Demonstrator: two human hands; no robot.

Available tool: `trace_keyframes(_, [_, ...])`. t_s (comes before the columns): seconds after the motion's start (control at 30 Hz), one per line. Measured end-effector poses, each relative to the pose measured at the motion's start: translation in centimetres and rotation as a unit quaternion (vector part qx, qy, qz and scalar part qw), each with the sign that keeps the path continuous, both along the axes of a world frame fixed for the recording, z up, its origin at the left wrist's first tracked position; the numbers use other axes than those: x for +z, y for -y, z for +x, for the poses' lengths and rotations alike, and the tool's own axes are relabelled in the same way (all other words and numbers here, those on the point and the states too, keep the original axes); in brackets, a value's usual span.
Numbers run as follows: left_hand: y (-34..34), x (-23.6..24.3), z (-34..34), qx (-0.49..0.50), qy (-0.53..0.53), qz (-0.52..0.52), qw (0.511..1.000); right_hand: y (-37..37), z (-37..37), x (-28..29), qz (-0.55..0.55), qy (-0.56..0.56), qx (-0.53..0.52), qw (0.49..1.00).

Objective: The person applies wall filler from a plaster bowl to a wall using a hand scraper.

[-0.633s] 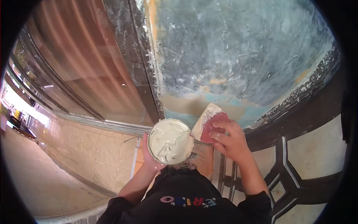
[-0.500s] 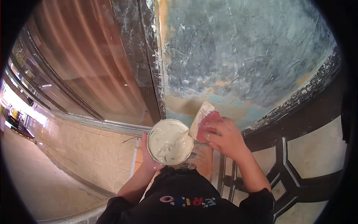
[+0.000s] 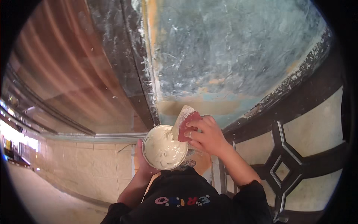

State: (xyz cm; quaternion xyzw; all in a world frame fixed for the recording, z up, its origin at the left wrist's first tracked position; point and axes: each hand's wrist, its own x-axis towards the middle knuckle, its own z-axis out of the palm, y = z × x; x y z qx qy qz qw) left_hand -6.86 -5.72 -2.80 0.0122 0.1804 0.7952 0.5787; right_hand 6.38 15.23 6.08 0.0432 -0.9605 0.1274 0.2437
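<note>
holding a round tub of white putty (image 3: pixel 164 147) cupped from below in the left hand (image 3: pixel 143 164), kept level near the chest for easy reach, right hand (image 3: pixel 207 134) gripping a red-handled scraper (image 3: pixel 183 125), blade tipped over the tub rim, beside the patchy blue wall (image 3: pixel 231 56).

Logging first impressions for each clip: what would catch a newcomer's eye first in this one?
The round white bowl of creamy white paste at centre, cupped from below by the left hand. The right hand holds a red-handled flat scraper with its blade at the bowl's upper right rim. Above them spreads a mottled blue-grey wall with tan patches, edged on its left by a dark frame.
</note>
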Motion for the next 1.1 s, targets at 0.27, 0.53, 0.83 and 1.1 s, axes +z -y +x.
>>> trace_keyframes(0.27, [-2.8,2.3,-0.1,0.014,-0.188,0.244,0.951,-1.4,2.6,-3.0,-0.125,-0.028,-0.112,0.985])
trace_keyframes(0.53, [-5.2,0.2,2.0,-0.088,-0.296,-0.001,0.951,-3.5,7.2,-6.2,-0.047,-0.108,-0.243,0.963])
trace_keyframes(0.83, [-11.5,-2.1,10.8,-0.102,0.001,-0.023,0.995,-9.5,14.7,-10.2,-0.101,-0.092,-0.302,0.944])
trace_keyframes(1.1, [-16.6,-3.4,17.9,-0.076,0.035,-0.017,0.996,-13.6,19.7,-13.9,-0.226,0.005,-0.297,0.928])
